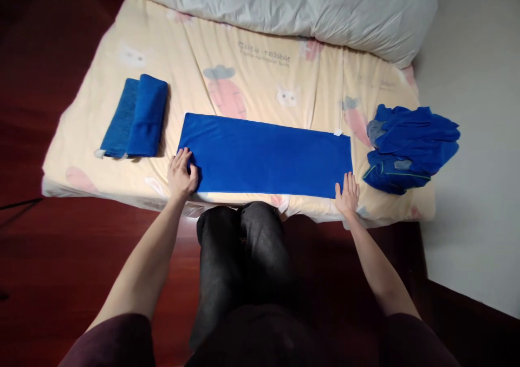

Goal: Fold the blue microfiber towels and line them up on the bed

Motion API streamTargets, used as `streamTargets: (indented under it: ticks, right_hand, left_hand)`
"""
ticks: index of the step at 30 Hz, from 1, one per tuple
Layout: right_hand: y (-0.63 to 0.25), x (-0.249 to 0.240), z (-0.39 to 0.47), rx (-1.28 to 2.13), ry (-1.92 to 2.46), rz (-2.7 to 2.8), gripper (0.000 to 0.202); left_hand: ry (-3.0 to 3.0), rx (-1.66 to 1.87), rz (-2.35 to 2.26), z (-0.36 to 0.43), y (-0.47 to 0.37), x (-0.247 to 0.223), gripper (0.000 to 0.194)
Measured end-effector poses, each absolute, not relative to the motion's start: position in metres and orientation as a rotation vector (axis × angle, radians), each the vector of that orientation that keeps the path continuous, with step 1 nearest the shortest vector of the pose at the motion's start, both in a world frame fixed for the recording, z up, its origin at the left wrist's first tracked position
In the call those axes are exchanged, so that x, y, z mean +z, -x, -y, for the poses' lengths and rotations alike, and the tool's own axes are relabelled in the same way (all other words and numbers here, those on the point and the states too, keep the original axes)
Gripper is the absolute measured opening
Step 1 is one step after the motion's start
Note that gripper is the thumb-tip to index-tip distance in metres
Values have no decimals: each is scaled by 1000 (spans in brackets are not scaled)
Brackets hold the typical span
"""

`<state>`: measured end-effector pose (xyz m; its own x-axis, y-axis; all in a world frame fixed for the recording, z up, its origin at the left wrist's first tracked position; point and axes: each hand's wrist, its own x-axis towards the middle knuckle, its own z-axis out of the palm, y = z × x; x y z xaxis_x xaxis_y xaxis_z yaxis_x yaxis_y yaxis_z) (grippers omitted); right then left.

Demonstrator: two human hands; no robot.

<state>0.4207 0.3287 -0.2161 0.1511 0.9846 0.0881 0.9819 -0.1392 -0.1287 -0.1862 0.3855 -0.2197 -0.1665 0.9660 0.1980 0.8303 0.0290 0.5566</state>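
A blue towel (266, 156) lies spread as a long flat rectangle near the front edge of the bed, a small white tag at its far right corner. My left hand (182, 173) rests on the towel's left end, thumb apart from the slightly bent fingers. At the near right corner my right hand (348, 195) lies flat, its fingers stretched out and touching the cloth. Left of the towel sits a folded blue cloth (148, 115) with whitish tags at its near edge. To the right is a crumpled heap of blue cloth (418, 134), with a green-edged piece at its bottom.
The bed (162, 47) has a cream sheet printed with carrots and rabbits. A pale grey quilt (284, 1) is bunched along its far side. A white wall (475, 166) borders the right. My knees (260, 237) are at the bed's front edge above a dark red floor (60, 259).
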Motion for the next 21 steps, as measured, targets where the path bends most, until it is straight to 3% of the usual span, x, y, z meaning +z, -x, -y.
streamTargets:
  ticks: [14,21]
  right_hand:
    - [-419,-214,-330,62,2352,1994,71]
    - [-411,-208,-332,113,2413,1955,71]
  left_hand:
    - [-1844,796,-2076,-385,183,-216,59]
    - [-1903,633,-2108,-363,168,-208,70]
